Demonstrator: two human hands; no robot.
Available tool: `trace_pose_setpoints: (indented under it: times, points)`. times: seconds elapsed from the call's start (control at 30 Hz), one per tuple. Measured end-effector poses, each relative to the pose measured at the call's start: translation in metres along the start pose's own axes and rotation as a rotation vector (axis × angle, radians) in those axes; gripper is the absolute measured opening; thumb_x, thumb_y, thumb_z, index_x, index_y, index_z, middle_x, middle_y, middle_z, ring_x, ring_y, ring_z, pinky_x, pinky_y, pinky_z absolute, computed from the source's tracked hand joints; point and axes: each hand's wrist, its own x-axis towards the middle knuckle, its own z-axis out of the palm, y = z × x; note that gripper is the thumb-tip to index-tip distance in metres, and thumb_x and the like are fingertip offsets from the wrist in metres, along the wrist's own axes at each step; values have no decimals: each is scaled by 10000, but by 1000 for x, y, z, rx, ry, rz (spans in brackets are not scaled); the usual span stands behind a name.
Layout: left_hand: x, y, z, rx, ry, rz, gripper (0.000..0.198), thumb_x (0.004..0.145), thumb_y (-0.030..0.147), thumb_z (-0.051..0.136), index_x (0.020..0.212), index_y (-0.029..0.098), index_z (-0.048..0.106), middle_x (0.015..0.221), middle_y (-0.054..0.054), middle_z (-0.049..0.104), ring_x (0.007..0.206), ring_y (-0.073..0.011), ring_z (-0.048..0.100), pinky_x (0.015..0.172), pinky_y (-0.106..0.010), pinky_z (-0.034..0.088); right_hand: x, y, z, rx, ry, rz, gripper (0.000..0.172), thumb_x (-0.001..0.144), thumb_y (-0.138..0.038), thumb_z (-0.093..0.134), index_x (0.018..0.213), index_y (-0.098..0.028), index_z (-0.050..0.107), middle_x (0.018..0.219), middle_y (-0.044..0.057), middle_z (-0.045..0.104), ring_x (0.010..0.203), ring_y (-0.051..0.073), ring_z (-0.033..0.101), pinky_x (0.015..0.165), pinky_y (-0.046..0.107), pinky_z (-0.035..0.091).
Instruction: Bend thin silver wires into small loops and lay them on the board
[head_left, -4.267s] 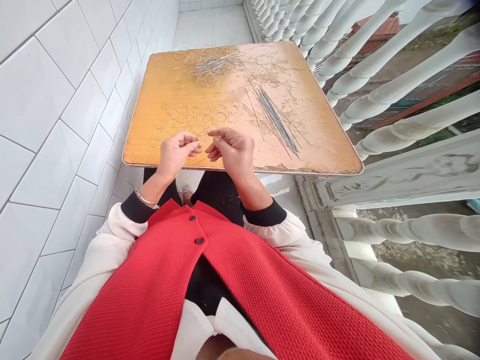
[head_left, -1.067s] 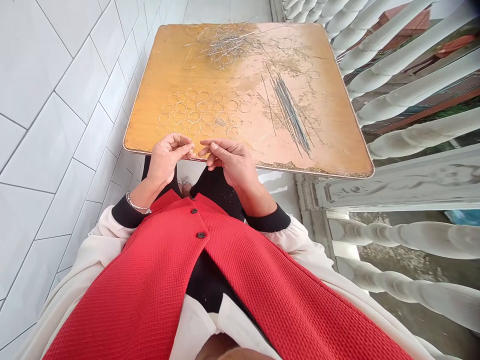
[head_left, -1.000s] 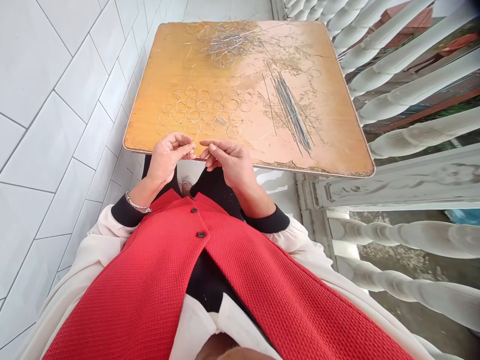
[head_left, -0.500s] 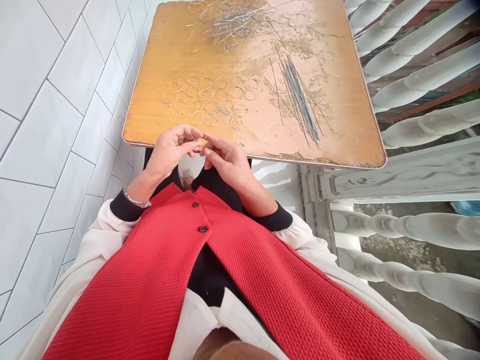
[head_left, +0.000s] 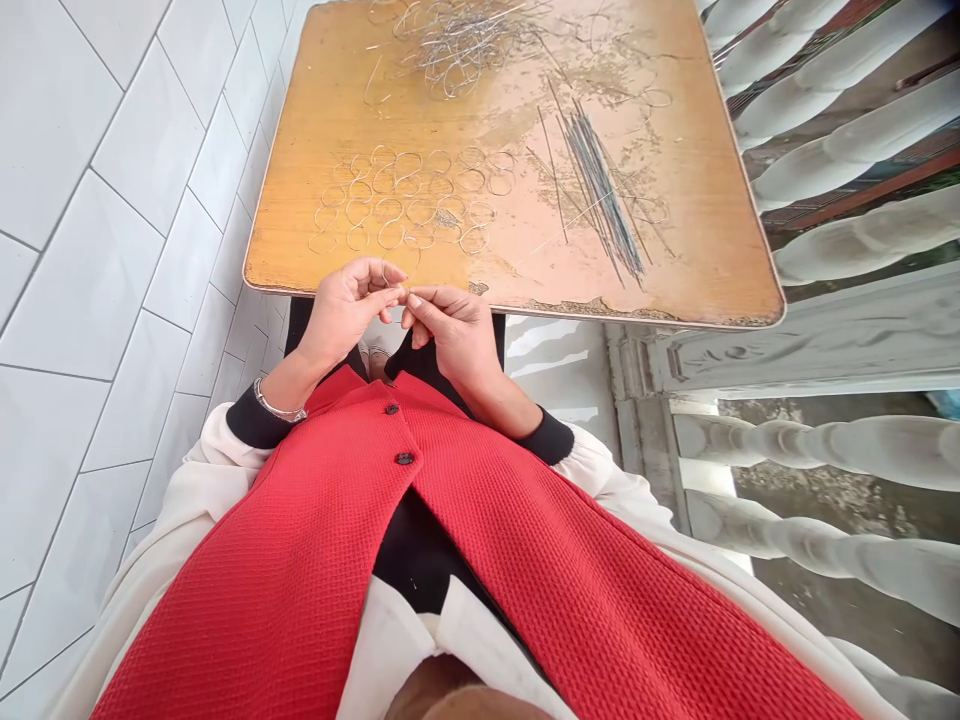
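Observation:
My left hand (head_left: 356, 298) is closed in a pinch near the table's front edge. My right hand (head_left: 454, 325) pinches just beside it, and the fingertips of both hands meet. Between them is a thin wire ring (head_left: 385, 270), its curve faintly showing above the fingertips. Where its ends lie is hidden by the fingers. Just beyond the hands, several wire rings (head_left: 390, 235) lie in rough rows on the worn wooden table (head_left: 300, 200).
A bundle of straight grey wires (head_left: 600, 190) lies to the right on the table. Farther back is a tangled heap of wire (head_left: 465, 45). A white tiled wall (head_left: 105, 250) runs along the left, and a white balustrade (head_left: 847, 165) stands on the right.
My right hand has turned and come down slightly, bringing its fingertips against those of my left. The wire ring has shifted from below the fingers to above them.

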Motion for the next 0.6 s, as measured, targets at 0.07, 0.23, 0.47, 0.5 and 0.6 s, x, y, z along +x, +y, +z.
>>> trace_pose_setpoints:
  times: [0.07,0.23,0.47,0.5,0.6]
  points:
    - [-1,1,0,32,-48,12,164,812,4,667,823,168,652,696,46,637,545,-42,568,563,-182,494,-1,-3,1,-126,13,-24,337,858,-512,708,785,-184,736,629,-25,643,439,59,471,457,207,404]
    - [-1,3,-1,84,-41,27,153,810,28,688,854,173,668,713,38,650,609,-61,614,570,-183,505,-2,-9,3,-339,33,-119,273,917,-411,626,829,-184,751,693,-6,669,523,89,560,530,227,456]
    - [-4,1,0,47,45,0,151,807,69,698,918,172,697,822,20,691,686,-65,660,686,-213,571,3,-1,-1,-639,66,-340,271,950,-289,557,742,-199,706,628,-9,530,606,122,512,616,267,432]
    - [-4,0,1,34,50,-5,168,806,55,689,926,172,699,818,23,689,676,-61,656,700,-217,575,4,0,-2,-695,72,-381,271,948,-270,552,730,-198,696,631,-4,516,624,127,500,627,272,421]
    - [-4,-2,2,28,59,-18,213,805,20,662,943,175,707,777,35,673,650,-55,641,708,-217,572,4,1,-4,-828,71,-451,221,935,-226,536,814,-204,720,699,16,523,673,143,489,646,284,395]
